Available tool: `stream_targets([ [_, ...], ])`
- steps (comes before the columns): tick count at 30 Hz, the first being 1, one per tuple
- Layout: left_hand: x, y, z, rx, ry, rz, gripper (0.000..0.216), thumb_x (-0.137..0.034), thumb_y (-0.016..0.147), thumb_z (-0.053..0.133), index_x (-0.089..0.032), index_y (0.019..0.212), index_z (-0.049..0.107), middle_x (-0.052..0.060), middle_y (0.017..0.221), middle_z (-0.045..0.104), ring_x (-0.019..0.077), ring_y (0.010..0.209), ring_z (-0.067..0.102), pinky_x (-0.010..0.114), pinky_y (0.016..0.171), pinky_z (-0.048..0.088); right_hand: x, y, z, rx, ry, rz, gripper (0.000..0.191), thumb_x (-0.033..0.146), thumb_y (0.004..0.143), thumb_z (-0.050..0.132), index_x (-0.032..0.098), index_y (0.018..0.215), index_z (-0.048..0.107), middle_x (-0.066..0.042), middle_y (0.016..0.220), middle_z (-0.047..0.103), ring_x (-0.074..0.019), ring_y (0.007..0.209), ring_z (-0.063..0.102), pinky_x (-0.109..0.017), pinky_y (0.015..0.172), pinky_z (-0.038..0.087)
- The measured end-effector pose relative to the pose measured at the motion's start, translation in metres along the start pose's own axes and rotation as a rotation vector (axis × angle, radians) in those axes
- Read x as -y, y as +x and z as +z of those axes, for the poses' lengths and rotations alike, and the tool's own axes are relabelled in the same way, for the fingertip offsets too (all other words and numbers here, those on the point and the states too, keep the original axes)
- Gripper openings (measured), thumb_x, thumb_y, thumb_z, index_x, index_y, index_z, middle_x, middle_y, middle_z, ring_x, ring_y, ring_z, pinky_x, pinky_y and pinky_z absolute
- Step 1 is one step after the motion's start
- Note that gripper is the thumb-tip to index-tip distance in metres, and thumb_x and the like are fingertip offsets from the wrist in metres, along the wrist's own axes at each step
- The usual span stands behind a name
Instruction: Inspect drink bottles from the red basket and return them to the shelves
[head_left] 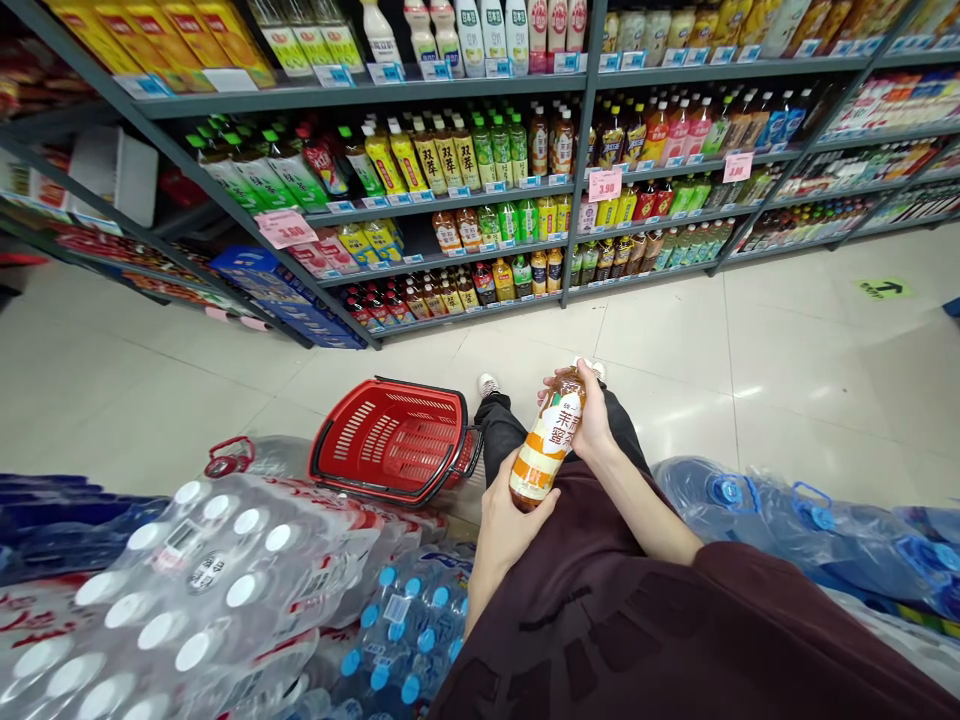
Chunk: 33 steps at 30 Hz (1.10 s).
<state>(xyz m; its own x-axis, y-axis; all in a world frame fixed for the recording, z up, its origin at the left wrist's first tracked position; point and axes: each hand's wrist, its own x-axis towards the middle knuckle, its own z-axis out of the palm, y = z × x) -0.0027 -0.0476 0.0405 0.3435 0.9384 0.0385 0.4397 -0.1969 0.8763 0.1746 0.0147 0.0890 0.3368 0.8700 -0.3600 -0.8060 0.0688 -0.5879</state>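
Note:
A bottle of tea [547,440] with an orange and white label and amber liquid lies tilted across my lap, its cap pointing away from me. My left hand [506,515] is wrapped round its base. Near the neck, my right hand [591,415] grips the upper part; some of its fingers are hidden behind the bottle. To my left is a red shopping basket [337,430] with a black rim and no goods visible inside.
Ahead stand grey shelves [480,195] lined with bottled drinks and price tags [285,228]. Shrink-wrapped bottle packs [210,570] are stacked at my left, blue-capped water bottles [409,630] beside me, and large water jugs [720,490] at my right. Pale floor tiles [667,340] lie between.

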Motion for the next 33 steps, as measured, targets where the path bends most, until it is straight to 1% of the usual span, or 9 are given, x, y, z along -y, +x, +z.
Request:
stream_targets([
  [4, -0.001, 0.0, -0.003, -0.01, 0.024, 0.018, 0.065, -0.04, 0.081, 0.077, -0.017, 0.138, 0.055, 0.011, 0.129, 0.071, 0.023, 0.114, 0.071, 0.035, 0.103, 0.055, 0.002, -0.001, 0.001, 0.053, -0.005, 0.009, 0.04, 0.056, 0.083, 0.073, 0.017, 0.084, 0.066, -0.005, 0.079, 0.072, -0.0204, 0.064, 0.07, -0.031, 0.055, 0.058],
  [10, -0.004, -0.003, -0.007, 0.096, -0.013, -0.082, 0.059, -0.045, 0.079, 0.075, -0.017, 0.129, 0.06, 0.011, 0.111, 0.078, 0.0265, 0.097, 0.075, 0.039, 0.092, 0.059, 0.006, -0.002, 0.002, 0.226, 0.026, 0.019, 0.035, 0.051, 0.086, 0.067, 0.016, 0.089, 0.069, -0.007, 0.089, 0.074, -0.0201, 0.071, 0.071, -0.035, 0.068, 0.063],
  [13, -0.009, -0.006, -0.009, 0.204, -0.232, -0.151, 0.052, -0.052, 0.08, 0.072, -0.015, 0.116, 0.063, 0.01, 0.091, 0.078, 0.0244, 0.075, 0.075, 0.036, 0.074, 0.061, 0.007, -0.003, 0.0, 0.294, 0.039, 0.013, 0.037, 0.053, 0.084, 0.066, 0.016, 0.089, 0.069, -0.007, 0.09, 0.074, -0.0209, 0.073, 0.071, -0.037, 0.072, 0.063],
  [15, -0.013, -0.008, -0.01, 0.291, -0.439, -0.174, 0.058, -0.062, 0.081, 0.069, -0.013, 0.111, 0.064, 0.01, 0.082, 0.077, 0.0232, 0.064, 0.073, 0.033, 0.062, 0.059, 0.008, -0.004, -0.002, 0.332, 0.038, 0.016, 0.039, 0.055, 0.083, 0.065, 0.017, 0.089, 0.068, -0.007, 0.089, 0.073, -0.0216, 0.075, 0.071, -0.038, 0.072, 0.064],
  [19, -0.015, -0.008, -0.014, 0.352, -0.679, -0.174, 0.071, -0.073, 0.079, 0.064, -0.009, 0.109, 0.066, 0.014, 0.086, 0.077, 0.0236, 0.06, 0.071, 0.034, 0.055, 0.057, 0.007, -0.007, -0.004, 0.381, 0.053, -0.009, 0.036, 0.054, 0.083, 0.064, 0.018, 0.086, 0.067, -0.006, 0.086, 0.07, -0.0206, 0.073, 0.069, -0.038, 0.07, 0.063],
  [25, -0.008, -0.008, -0.012, 0.342, -0.633, -0.153, 0.07, -0.07, 0.084, 0.061, -0.008, 0.116, 0.065, 0.014, 0.089, 0.076, 0.0237, 0.068, 0.072, 0.033, 0.06, 0.058, 0.008, -0.008, -0.002, 0.341, 0.098, -0.035, 0.032, 0.049, 0.085, 0.063, 0.018, 0.08, 0.066, -0.002, 0.076, 0.064, -0.0154, 0.059, 0.062, -0.035, 0.064, 0.062],
  [28, -0.004, -0.006, -0.006, 0.225, -0.535, -0.135, 0.068, -0.064, 0.092, 0.055, -0.011, 0.135, 0.054, 0.015, 0.109, 0.074, 0.024, 0.081, 0.073, 0.034, 0.066, 0.061, 0.009, -0.006, -0.001, 0.248, 0.066, -0.072, 0.033, 0.05, 0.087, 0.063, 0.018, 0.079, 0.065, -0.002, 0.076, 0.065, -0.0157, 0.059, 0.064, -0.034, 0.063, 0.061],
  [31, 0.001, -0.002, 0.001, 0.005, -0.239, -0.034, 0.068, -0.05, 0.09, 0.066, -0.016, 0.145, 0.045, 0.017, 0.139, 0.06, 0.0273, 0.115, 0.068, 0.04, 0.093, 0.06, 0.004, -0.002, 0.0, 0.072, 0.023, -0.17, 0.032, 0.048, 0.084, 0.072, 0.017, 0.08, 0.066, -0.002, 0.077, 0.068, -0.0166, 0.061, 0.067, -0.032, 0.063, 0.061],
  [33, 0.006, 0.0, 0.004, -0.101, -0.023, 0.047, 0.07, -0.041, 0.086, 0.073, -0.018, 0.146, 0.045, 0.016, 0.144, 0.055, 0.028, 0.131, 0.058, 0.042, 0.111, 0.05, 0.0, 0.0, -0.001, -0.024, 0.005, -0.196, 0.033, 0.047, 0.081, 0.078, 0.016, 0.08, 0.066, -0.003, 0.078, 0.069, -0.017, 0.061, 0.068, -0.032, 0.062, 0.061],
])
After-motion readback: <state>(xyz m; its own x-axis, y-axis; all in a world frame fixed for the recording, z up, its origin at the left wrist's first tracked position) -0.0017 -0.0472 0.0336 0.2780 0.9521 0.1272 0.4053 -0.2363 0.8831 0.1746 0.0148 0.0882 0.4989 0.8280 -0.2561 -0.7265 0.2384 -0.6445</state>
